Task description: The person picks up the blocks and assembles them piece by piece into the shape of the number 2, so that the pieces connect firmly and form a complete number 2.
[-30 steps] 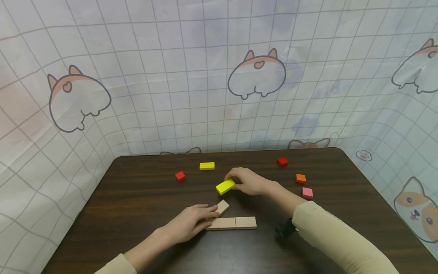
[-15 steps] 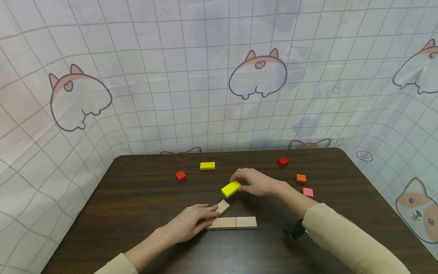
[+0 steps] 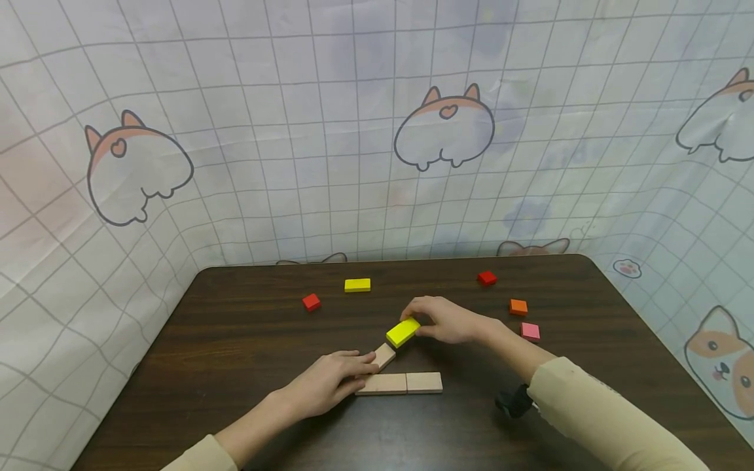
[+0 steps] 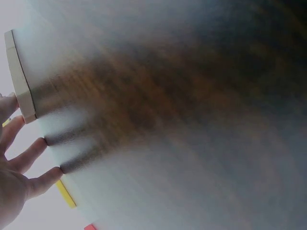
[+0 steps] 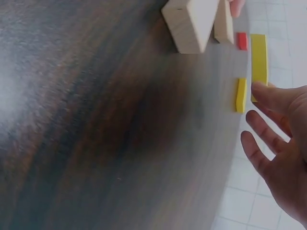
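My right hand (image 3: 450, 320) pinches a yellow block (image 3: 403, 332) near one end, between thumb and fingers. In the right wrist view the same yellow block (image 5: 259, 60) stands out from the thumb, above the table's surface. Its near end is by the far end of a slanted plain wooden block (image 3: 384, 356); whether they touch, I cannot tell. My left hand (image 3: 330, 386) rests with extended fingers on the slanted block, its thumb by a row of two wooden blocks (image 3: 381, 384) laid end to end. In the left wrist view, spread fingers (image 4: 31, 154) reach down to the tabletop.
Behind the hands lie another yellow block (image 3: 357, 285) and a red block (image 3: 311, 302). Toward the right are a second red block (image 3: 486, 278), an orange block (image 3: 518, 307) and a pink block (image 3: 530, 331). The dark table (image 3: 235, 327) backs onto a patterned curtain (image 3: 294, 163).
My right hand has carried the yellow block rightward and slightly toward me, down to the slanted wooden block's far end. The left hand and wooden blocks have stayed put.
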